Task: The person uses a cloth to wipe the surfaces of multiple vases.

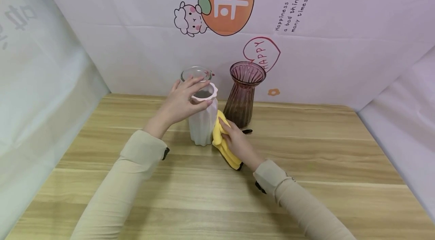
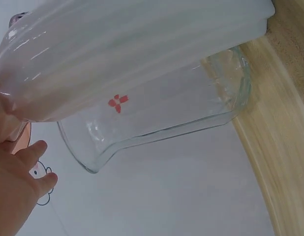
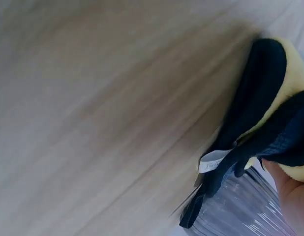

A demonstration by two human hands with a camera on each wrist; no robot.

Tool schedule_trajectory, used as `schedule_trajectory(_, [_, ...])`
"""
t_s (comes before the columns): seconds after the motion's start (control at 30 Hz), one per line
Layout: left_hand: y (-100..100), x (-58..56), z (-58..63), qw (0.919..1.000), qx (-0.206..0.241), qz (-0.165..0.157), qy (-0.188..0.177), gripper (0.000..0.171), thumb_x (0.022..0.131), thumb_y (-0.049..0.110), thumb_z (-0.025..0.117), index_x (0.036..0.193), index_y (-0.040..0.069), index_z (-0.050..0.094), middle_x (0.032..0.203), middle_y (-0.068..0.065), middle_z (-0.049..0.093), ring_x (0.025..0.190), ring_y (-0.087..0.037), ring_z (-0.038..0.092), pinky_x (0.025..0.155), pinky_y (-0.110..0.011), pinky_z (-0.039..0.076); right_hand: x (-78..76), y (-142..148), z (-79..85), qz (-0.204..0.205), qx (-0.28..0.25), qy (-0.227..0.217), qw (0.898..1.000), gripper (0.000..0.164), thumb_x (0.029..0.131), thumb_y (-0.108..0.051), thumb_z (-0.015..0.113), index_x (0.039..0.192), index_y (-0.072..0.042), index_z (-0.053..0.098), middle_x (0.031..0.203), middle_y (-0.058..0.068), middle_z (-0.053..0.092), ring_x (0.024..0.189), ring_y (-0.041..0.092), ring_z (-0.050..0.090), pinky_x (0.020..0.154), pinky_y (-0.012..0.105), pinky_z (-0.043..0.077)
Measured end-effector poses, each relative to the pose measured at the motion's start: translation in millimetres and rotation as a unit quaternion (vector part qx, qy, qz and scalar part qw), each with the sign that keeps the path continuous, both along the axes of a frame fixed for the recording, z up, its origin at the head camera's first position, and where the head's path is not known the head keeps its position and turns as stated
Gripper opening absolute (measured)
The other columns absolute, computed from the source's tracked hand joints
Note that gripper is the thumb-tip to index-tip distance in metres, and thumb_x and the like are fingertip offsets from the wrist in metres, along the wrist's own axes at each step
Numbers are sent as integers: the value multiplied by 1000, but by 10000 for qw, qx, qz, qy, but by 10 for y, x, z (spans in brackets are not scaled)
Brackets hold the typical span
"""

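Observation:
In the head view a white fluted vase stands upright on the wooden table. My left hand grips it at the top, with the thumb at the near side of the rim and the fingers reaching across the mouth. My right hand holds a yellow cloth against the right side of this vase. Seen from the right wrist, the cloth has dark navy parts, a white label and a dark loop. The white vase fills the top of the left wrist view.
Just behind the white vase is a clear glass vase, mostly hidden in the head view. A purple ribbed glass vase stands behind my right hand. White printed fabric hangs along the table's back edge.

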State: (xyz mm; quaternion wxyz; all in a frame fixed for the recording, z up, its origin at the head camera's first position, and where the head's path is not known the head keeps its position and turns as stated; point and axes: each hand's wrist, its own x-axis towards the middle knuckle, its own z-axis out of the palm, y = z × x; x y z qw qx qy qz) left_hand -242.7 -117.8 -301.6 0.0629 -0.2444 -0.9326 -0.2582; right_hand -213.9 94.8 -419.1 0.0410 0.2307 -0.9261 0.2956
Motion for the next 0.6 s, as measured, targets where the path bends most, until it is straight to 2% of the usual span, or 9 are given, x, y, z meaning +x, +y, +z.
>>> schedule_trajectory(0.1, [4,-8,-2,9999,113,-34,-72,61,89,45,59,144,22,44,157,-5,31,148,-33,18,119,-59,3,1,-2,-40,-11,-165,114,9998,53,94,-3,55,145,-6,39,141,25,46,125,39,52,98,46,50])
schedule_trajectory(0.27, [1,-32,13,9991,256,-253,-241,60,89,40,59,144,23,43,158,-6,29,149,-34,15,119,-60,1,12,3,-18,-103,-487,357,9981,54,93,-2,57,144,-8,42,140,25,47,121,39,55,96,47,51])
schedule_trajectory(0.47, [-17,-38,0,9987,350,-302,-214,59,88,40,59,143,23,46,158,-4,27,149,-34,12,119,-59,-1,-12,-2,98,49,-1044,857,9908,53,90,2,58,142,-3,44,139,27,48,121,40,55,95,47,51])
schedule_trajectory(0.6, [-22,-38,-17,9993,300,-236,-55,59,87,42,59,142,25,47,157,-7,27,146,-36,17,119,-58,7,-39,-15,222,100,-1384,1230,9827,51,89,3,59,139,0,47,137,27,49,120,41,55,95,48,51])
